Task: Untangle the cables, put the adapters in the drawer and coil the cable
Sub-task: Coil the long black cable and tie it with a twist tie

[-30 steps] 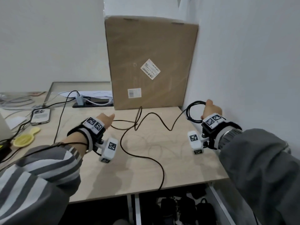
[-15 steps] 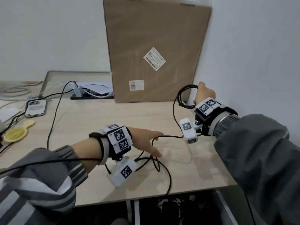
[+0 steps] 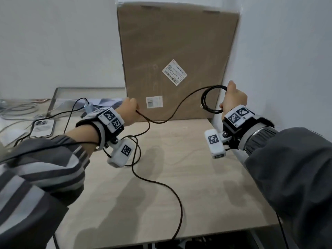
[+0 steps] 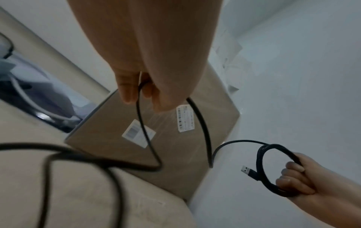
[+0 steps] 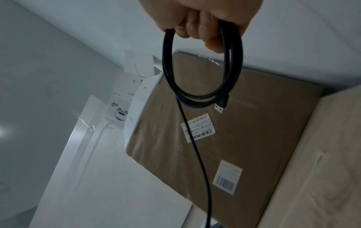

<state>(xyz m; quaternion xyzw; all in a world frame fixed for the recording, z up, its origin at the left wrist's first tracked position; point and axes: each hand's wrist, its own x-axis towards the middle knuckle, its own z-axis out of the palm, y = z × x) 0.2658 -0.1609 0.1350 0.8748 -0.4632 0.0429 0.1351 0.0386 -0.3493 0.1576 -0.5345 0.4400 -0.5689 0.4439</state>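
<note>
My right hand (image 3: pixel 233 101) grips the coiled cable (image 3: pixel 212 99) before the cardboard box (image 3: pixel 177 51); my left hand (image 3: pixel 128 112) pinches its loose length.

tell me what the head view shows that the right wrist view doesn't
Only the head view: the left hand gripping the cable's loose run, slack trailing over the table edge, and a phone at far left.

Only the right wrist view: the white packaging behind the box, and the right hand's curled fingers.

Both: the right hand holding the coil, its USB plug, and the cardboard box.
</note>
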